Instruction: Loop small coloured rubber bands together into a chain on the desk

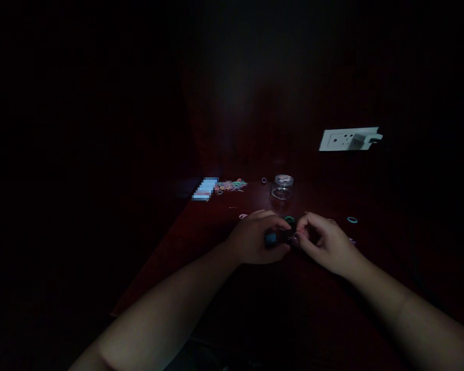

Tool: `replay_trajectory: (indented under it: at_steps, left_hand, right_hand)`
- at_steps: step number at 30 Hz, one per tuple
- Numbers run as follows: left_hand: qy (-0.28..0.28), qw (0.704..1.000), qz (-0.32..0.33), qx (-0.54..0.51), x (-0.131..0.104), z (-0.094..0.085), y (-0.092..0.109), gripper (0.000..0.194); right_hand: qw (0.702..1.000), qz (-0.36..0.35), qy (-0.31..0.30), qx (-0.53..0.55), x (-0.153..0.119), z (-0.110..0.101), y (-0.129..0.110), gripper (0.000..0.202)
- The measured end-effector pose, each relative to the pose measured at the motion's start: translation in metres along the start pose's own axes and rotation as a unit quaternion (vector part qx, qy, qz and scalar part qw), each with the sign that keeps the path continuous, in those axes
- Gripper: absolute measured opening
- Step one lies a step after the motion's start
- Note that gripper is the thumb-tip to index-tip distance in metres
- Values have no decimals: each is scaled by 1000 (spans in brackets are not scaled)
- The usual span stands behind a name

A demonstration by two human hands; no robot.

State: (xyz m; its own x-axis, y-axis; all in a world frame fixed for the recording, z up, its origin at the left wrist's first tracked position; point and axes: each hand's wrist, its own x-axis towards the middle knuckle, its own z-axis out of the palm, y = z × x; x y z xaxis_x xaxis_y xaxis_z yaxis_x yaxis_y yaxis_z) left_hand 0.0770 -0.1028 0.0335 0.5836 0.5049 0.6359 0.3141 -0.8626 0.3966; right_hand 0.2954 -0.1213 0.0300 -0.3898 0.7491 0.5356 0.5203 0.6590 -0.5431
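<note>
My right hand (330,247) pinches a small pale loop (295,237) between thumb and forefinger, its end pointing at my left hand (253,238), which is curved with fingertips parted; its long axis is too dim to read. The worktop (201,242) is dark red, the room nearly black. Beyond both hands stand a clear jar (282,189) and a loose band pile (232,185).

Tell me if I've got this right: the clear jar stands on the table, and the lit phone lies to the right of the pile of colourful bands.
Not quite: the head view shows the lit phone left of the pile of colourful bands. The rest holds.
</note>
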Motion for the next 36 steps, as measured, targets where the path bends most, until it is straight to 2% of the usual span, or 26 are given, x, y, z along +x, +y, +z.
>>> replay_trajectory:
  at_steps: [4, 9, 14, 31, 36]
  left_hand:
    - [-10, 999, -31, 13, -1, 2, 1, 43]
    - [-9, 997, -74, 26, 0, 5, -2, 18]
    - [-2, 997, -71, 26, 0, 6, -3, 9]
    - [-3, 997, -58, 42, 0, 1, -5, 11]
    - [-10, 997, -64, 44, 1, 0, -4, 12]
  right_hand:
    - [1000, -14, -6, -8, 1, 1, -1, 9]
    - [999, -30, -2, -14, 2, 0, -2, 11]
    - [999, -27, -1, -19, 1, 0, -2, 10]
    - [999, -37, -18, -16, -1, -2, -2, 14]
    - [999, -9, -30, 8, -3, 2, 0, 10]
